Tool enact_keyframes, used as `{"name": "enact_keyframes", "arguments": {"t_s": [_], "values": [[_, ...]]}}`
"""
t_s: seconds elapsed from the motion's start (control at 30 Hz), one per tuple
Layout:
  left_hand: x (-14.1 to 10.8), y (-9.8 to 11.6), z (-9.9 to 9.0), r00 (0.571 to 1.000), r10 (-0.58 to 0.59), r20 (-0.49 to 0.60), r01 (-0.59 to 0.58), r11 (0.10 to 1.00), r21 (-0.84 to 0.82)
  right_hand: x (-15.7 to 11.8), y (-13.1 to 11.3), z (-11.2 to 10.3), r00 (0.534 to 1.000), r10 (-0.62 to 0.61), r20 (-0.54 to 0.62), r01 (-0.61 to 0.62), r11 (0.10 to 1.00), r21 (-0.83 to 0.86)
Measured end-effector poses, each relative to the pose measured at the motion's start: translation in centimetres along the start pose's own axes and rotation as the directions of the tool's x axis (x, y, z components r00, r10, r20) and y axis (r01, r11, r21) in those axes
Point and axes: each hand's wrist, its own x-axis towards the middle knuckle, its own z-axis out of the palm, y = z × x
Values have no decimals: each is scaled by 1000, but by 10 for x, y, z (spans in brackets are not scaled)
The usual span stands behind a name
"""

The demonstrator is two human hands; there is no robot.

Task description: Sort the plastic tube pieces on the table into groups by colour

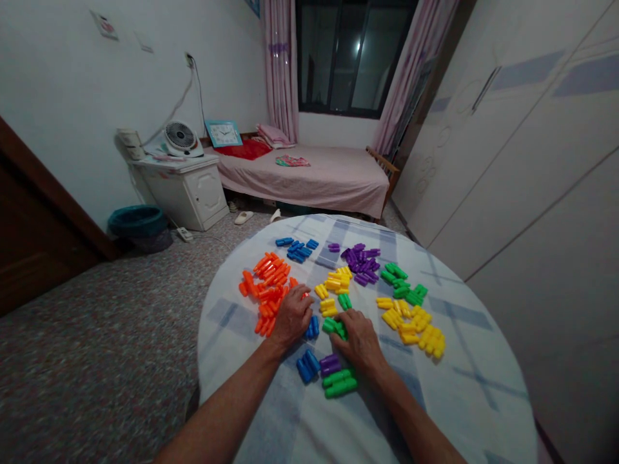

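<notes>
Bullet-shaped plastic building blocks lie in colour groups on a round table (387, 419) with a checked cloth. My left hand (291, 316) rests at the right side of the orange blocks (271, 270). Its fingers are bent, with a bit of orange showing at the fingertips. Thumb and fingers of my right hand (360, 338) close around a green block (334, 327). Between the hands is a blue block (312, 327), with yellow blocks (336, 282) beyond. Nearer me are another blue block (308, 366), a purple block (331, 365) and green blocks (340, 383).
Farther across the table lie blue blocks (298, 250) and purple blocks (362, 263). To the right are green blocks (403, 283) and yellow blocks (413, 323). Beyond the table stand a bed (329, 171), a white cabinet (193, 193) and a wardrobe (507, 161).
</notes>
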Motion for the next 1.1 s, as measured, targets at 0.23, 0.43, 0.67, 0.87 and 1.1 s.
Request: {"name": "enact_keyframes", "arguments": {"t_s": [0.23, 0.43, 0.67, 0.87, 1.1], "values": [[2, -1, 1, 1000, 10, 5, -10, 999, -32, 29, 21, -11, 975, 143, -170, -137, 989, 45], [2, -4, 4, 999, 22, -31, -23, 999, -41, 56, 16, -2, 977, 202, -72, -213, 948, -236], [0, -7, 8, 998, 46, -49, -48, 997, -52, 47, 11, 3, 980, 186, -75, -199, 941, -274], [1, -4, 6, 998, 38, -46, -40, 998, -48, 42, 54, -21, 967, 205, -154, -231, 956, -182], [2, -3, 4, 998, 43, -43, -45, 998, -51, 61, 129, -69, 877, 444, -186, -481, 788, -385]]}}
